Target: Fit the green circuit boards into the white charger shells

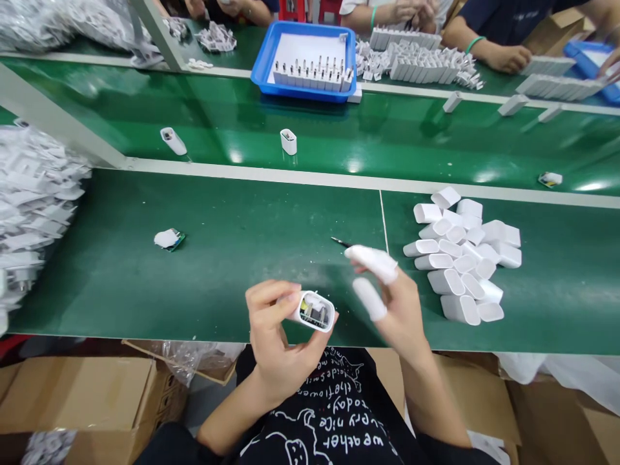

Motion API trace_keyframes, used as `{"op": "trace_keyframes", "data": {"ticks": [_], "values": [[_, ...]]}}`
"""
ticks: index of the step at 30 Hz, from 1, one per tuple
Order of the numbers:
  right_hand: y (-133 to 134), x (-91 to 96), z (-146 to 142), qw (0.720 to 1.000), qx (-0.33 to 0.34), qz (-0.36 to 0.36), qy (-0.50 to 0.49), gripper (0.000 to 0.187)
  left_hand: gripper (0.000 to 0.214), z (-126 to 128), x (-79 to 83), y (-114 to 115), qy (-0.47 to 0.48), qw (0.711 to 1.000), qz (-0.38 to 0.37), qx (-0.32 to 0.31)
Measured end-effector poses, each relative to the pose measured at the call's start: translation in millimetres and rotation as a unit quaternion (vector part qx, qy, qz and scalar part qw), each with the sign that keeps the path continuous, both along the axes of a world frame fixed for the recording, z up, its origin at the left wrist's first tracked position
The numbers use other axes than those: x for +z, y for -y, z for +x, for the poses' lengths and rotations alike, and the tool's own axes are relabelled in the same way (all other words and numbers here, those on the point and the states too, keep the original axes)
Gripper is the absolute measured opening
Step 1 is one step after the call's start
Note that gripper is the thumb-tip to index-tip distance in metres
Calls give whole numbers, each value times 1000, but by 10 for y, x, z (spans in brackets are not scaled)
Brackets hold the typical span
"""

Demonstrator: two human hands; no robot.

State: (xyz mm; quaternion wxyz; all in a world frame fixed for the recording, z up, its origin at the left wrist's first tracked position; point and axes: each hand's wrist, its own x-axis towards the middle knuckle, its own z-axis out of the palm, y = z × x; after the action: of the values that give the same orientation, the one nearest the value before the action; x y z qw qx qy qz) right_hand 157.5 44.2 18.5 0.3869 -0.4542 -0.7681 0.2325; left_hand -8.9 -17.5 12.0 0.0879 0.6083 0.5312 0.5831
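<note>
My left hand [274, 336] is closed around a white charger shell [314, 311], its open end turned toward me with a circuit board showing inside. My right hand [387, 300] hovers just to the right of it, fingers apart and holding nothing, with white finger cots on the thumb and forefinger. A heap of several empty white shells [460, 261] lies on the green table just right of my right hand. A small dark tool [340, 242] lies on the table beyond my fingers.
A loose white part with a green board [169, 239] lies at left. Bagged white parts [33, 206] pile at the far left. Two shells [289, 141] ride the conveyor belt [387, 139]. A blue tray [305, 61] and other people's hands [504, 58] are beyond. Cardboard boxes [72, 394] sit below.
</note>
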Motion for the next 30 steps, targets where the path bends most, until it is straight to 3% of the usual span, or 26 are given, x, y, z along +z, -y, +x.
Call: {"op": "trace_keyframes", "data": {"ticks": [3, 10, 15, 17, 20, 30], "values": [[203, 230, -149, 988, 128, 39, -80, 34, 59, 1, -11, 5, -3, 1000, 4, -10], [369, 175, -290, 988, 94, 109, -60, 29, 56, 15, -20, 17, -37, 999, 37, 11], [480, 207, -307, 991, 81, 11, -108, 34, 51, 58, -39, 9, -31, 998, 60, 13], [486, 225, -263, 977, 97, -59, -183, 35, 55, 65, -19, 2, -16, 998, 56, -5], [437, 263, -169, 963, 62, -114, -237, 30, 59, 65, 26, -16, -14, 998, 55, -30], [328, 425, -56, 994, 64, -87, -27, 11, 41, -3, 91, -26, -110, 988, 42, -101]]}}
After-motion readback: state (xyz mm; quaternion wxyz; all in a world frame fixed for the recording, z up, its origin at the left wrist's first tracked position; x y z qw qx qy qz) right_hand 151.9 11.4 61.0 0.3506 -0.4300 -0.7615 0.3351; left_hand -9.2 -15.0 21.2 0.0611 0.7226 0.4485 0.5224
